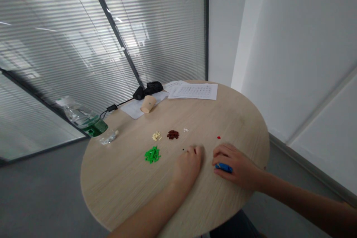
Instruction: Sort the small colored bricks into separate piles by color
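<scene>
On the round wooden table (125,178), my left hand (187,167) rests with its fingers curled down. Whatever may be under those fingertips is hidden, and a tiny dark piece (183,149) lies just beside them. To its right, my right hand (235,165) is closed around a cluster of small blue pieces (224,167), which shows between its fingers. One red piece (219,137) lies just beyond this hand. Small piles sit to the left: bright green pieces (152,154), cream pieces (156,136), dark red-brown pieces (173,134) and a few white ones (186,130).
Printed sheets (195,91) lie at the table's far edge. Near them are a tipped paper cup (148,104), a black bundle (153,87) and a cable with a black box (112,108). A plastic bottle (96,126) with a green label leans at the left edge.
</scene>
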The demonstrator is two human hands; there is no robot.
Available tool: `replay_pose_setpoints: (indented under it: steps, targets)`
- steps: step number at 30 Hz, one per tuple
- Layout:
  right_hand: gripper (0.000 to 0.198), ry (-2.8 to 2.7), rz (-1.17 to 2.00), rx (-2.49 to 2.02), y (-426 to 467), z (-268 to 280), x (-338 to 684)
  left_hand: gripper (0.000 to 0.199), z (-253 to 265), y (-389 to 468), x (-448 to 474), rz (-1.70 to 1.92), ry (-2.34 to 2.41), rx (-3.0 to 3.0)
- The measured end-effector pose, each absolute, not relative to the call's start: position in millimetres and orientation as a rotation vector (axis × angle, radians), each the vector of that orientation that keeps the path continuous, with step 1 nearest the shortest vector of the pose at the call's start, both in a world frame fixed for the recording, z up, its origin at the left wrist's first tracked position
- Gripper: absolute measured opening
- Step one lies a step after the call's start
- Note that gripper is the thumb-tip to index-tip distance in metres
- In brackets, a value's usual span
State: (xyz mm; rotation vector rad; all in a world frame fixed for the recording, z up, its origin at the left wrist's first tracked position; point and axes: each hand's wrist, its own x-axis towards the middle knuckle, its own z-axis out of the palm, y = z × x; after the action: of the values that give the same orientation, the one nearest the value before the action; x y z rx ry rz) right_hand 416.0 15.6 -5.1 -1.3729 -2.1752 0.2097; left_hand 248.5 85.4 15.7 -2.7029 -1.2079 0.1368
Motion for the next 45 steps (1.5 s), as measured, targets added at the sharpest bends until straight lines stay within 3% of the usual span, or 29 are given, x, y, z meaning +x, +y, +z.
replay_pose_setpoints:
  steps: [5, 22, 31, 37, 45]
  targets:
    - [0.012, -2.143, 0.435, -1.195, 16, -13, 421, 0.019, 15, 88, 260, 0.116, -1.105, -2.75]
    - [0.015, -1.998, 0.625, -1.075, 7, -13, 429, 0.021, 17, 100, 288, 0.05, -1.109, -2.843]
    - [0.022, -2.018, 0.441, -1.424, 39, 9, 438, 0.014, 47, 94, 224, -0.117, -1.325, -3.082]
    - [0.021, -2.194, 0.311, -1.476, 59, 9, 413, 0.028, 31, 90, 218, -0.267, -1.501, -3.271]
    - [0.023, -2.246, 0.411, -1.355, 57, 13, 406, 0.014, 21, 102, 234, -0.49, -1.519, -3.301]
